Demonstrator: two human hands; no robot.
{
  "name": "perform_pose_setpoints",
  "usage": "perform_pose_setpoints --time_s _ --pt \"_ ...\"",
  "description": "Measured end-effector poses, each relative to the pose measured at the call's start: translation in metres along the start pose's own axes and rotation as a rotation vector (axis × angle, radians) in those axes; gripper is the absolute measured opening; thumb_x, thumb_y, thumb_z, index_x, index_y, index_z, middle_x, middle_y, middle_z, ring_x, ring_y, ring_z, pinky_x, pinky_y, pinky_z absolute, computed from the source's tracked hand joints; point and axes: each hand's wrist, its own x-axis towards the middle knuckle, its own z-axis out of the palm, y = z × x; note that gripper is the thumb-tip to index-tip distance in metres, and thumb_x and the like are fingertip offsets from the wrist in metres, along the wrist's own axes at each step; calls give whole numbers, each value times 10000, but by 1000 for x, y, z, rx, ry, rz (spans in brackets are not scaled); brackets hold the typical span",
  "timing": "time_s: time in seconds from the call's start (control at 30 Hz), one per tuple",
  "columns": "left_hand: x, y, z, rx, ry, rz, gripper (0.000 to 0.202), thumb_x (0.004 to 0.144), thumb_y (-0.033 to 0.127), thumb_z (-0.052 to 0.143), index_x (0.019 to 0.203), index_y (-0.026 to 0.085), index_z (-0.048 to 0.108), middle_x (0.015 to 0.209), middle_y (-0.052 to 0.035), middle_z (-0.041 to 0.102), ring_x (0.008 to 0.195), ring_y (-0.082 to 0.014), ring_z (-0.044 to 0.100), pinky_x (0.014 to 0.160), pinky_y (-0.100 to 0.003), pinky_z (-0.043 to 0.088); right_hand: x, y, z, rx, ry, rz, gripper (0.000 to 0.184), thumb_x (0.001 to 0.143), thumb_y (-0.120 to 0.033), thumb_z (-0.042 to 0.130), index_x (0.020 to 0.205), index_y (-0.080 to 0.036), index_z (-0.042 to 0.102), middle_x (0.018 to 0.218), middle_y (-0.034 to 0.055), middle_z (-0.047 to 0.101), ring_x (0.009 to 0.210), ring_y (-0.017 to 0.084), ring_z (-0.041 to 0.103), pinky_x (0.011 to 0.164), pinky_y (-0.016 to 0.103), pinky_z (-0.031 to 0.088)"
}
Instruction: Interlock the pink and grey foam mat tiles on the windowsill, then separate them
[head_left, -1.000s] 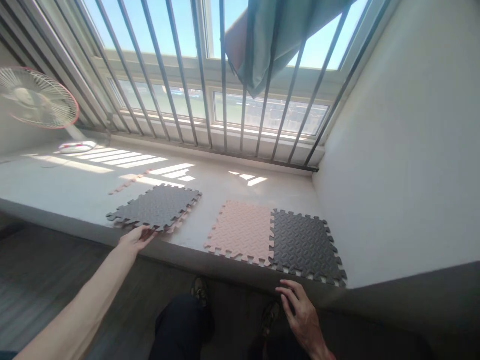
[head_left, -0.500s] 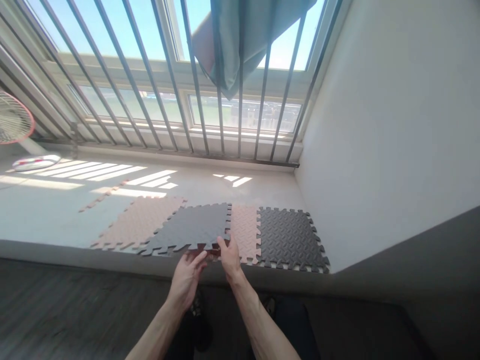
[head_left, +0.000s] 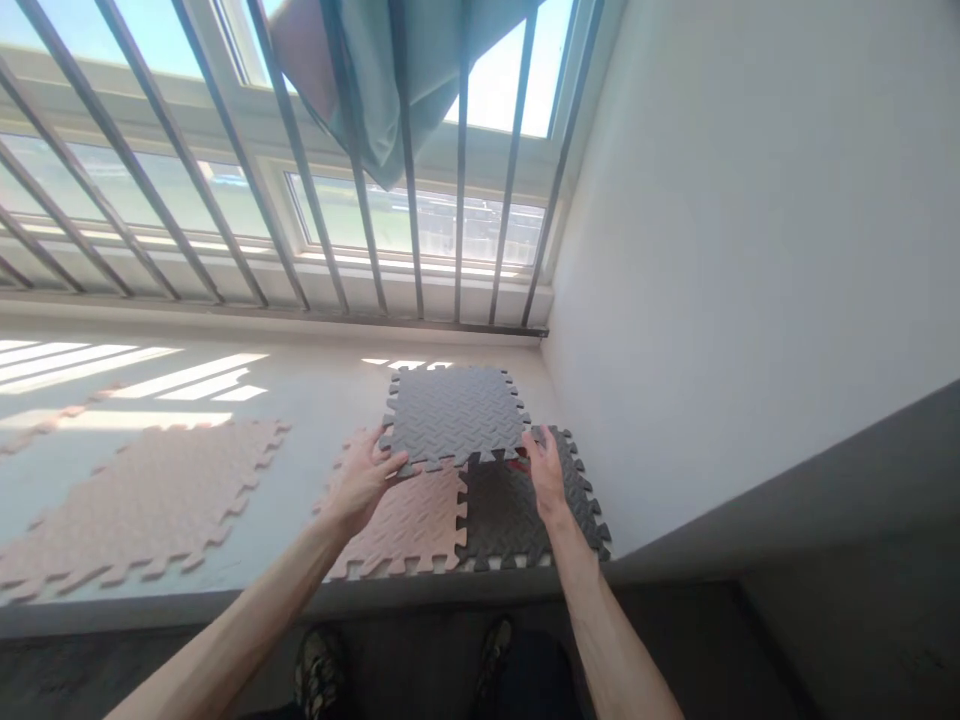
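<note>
A grey foam puzzle mat [head_left: 457, 415] is held up between my two hands, its ribbed side showing and its toothed edges free. My left hand [head_left: 366, 478] grips its near left corner, thumb on top. At the near right corner, my right hand [head_left: 545, 468] closes on the edge. Below the raised mat lie a pink foam mat [head_left: 412, 520] and a dark grey foam mat [head_left: 510, 510], side by side with their toothed edges meeting. The held mat covers the far parts of both.
Another pink foam mat [head_left: 157, 500] lies apart on the left of the ledge [head_left: 300, 400], with a pink edge strip [head_left: 56, 420] beyond it. Metal bars [head_left: 412, 230] stand before the window. A white wall [head_left: 735, 250] bounds the right side. Cloth [head_left: 382, 90] hangs behind the bars.
The grey mat has been lifted and carried right and away from me, over the pink and dark grey mats. My hands have spread to its two near corners. The view has swung right.
</note>
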Motion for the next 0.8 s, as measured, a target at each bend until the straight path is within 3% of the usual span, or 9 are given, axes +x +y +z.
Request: perform_pose_setpoints --time_s 0.07,0.17,0.27,0.33,0.6,0.7,0.8 --pt "39 -8 24 1 -38 5 917 856 93 832 1653 271 415 1131 -85 769 892 -199 800 896 -426 708 5 18 -17 -200 45 -111 833 955 -682 568 1615 -193 426 1225 133 750 1003 263 736 844 429 636" --pt "91 -27 52 -6 -58 -19 976 858 53 807 1690 285 352 1120 -81 760 844 -182 797 846 -402 714 -6 53 -36 -592 66 -347 718 1036 -580 525 1631 -193 417 1426 184 654 1240 288 676 1079 504 564" --pt "128 -53 75 -29 -50 -52 980 865 36 789 1694 294 336 1124 -82 753 830 -180 792 808 -397 718 -20 79 -44 -824 18 -499 611 1090 -458 477 1643 -210 397 1543 174 577 1437 284 551 1213 528 471" --pt "147 -69 88 -41 -46 -65 964 868 24 773 1691 279 340 1116 -83 756 818 -176 785 801 -393 718 -24 85 -43 -907 -32 -530 555 1107 -413 460 1630 -232 418 1554 147 579 1456 268 530 1228 518 459" --pt "183 -109 123 27 -10 -86 1056 815 42 830 1700 269 302 1195 -110 758 869 -206 791 753 -365 711 -26 75 -38 -910 -63 -490 513 1099 -413 494 1588 -257 484 1530 128 608 1420 282 550 1210 526 462" --pt "187 -113 125 110 -15 -75 1012 811 42 809 1679 263 338 1190 -107 757 886 -213 780 746 -369 702 -26 72 -38 -873 -64 -475 508 1092 -412 497 1581 -273 502 1521 125 614 1411 287 559 1204 527 465" --pt "192 -112 121 317 -5 -45 888 786 86 847 1582 216 475 1179 -126 768 966 -263 765 800 -389 669 -7 65 -42 -896 -36 -508 500 1092 -390 477 1568 -241 516 1520 134 612 1416 277 546 1219 514 448"
